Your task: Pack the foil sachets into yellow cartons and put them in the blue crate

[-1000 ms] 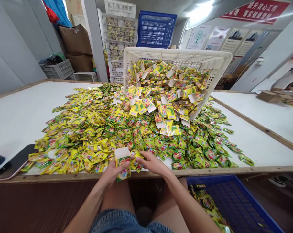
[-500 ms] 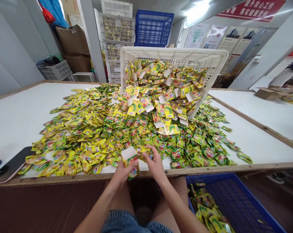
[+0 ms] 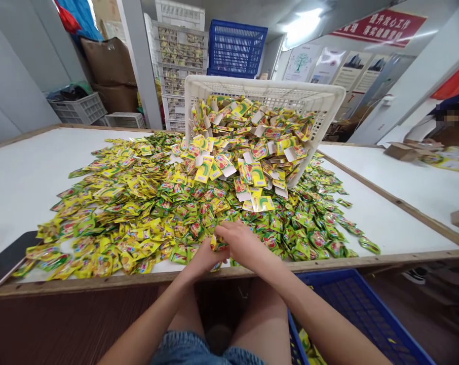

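Near the table edge, right fingers now over the carton, grip hidden, left fingers clasping it

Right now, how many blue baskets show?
3: an upper basket at the back, a lower basket beneath it, mostly hidden by the white basket, and a near basket below the table edge. More may be hidden.

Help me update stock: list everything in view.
near table: one, white, centre
basket: one, white, tipped on table
sachets: many, yellow and green, on table
boxes: many, yellow, in and outside basket
item: one, yellow, front, mostly hidden
phone: one, black, table's left
crates: several, white or blue, behind, below table
cartons: several, brown, left and right
banner: one, red, wall
posters: four, pale, wall
lamp: one, white, ceiling
person: one, far right
left hand, right hand: two, bare, front centre
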Tool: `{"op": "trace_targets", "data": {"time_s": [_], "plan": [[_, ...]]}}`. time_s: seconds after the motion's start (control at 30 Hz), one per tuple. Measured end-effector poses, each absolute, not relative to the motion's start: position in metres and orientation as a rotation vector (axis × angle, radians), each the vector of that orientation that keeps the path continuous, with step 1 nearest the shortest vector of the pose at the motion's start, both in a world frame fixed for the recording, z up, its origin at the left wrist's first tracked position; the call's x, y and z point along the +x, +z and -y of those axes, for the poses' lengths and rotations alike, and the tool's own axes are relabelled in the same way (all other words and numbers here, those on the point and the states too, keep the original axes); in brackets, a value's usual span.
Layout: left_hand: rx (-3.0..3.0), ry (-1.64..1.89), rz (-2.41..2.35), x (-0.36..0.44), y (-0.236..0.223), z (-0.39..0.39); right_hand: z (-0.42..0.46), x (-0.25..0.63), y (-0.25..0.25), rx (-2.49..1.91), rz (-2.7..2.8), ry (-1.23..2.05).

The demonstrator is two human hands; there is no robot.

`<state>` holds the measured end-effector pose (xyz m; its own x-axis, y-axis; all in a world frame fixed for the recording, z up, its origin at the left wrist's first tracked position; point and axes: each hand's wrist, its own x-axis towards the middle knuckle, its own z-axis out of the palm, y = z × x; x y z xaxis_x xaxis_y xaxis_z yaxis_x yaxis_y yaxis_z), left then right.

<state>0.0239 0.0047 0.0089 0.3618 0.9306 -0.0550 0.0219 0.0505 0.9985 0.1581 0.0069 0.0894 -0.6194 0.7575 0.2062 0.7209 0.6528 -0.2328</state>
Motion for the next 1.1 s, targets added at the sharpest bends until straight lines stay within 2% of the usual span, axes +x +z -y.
{"op": "trace_targets", "data": {"time_s": [0.2,0.33,0.6,0.7,0.87,0.97,1.1], "plan": [[1.251,0.901,-0.830,0.027,0.012,-0.004,-0.005,0.164,0.094,-1.260,2.363,0.617],[1.325,0.882,-0.788,0.027,0.007,-0.009,-0.009,0.170,0.087,-1.305,2.344,0.456],[1.430,0.870,-0.872,0.035,-0.016,-0.017,-0.012,0.160,0.089,-1.406,2.833,0.110],[1.379,0.879,-0.856,0.035,-0.021,-0.020,-0.017,0.163,0.091,-1.365,2.858,0.184],[1.241,0.907,-0.786,0.033,-0.017,-0.017,-0.026,0.182,0.081,-1.261,2.330,0.668],[1.275,0.891,-0.762,0.033,-0.015,-0.016,-0.030,0.181,0.072,-1.238,2.260,0.557],[1.318,0.890,-0.807,0.034,-0.019,-0.018,-0.035,0.166,0.066,-1.156,2.474,0.314]]}}
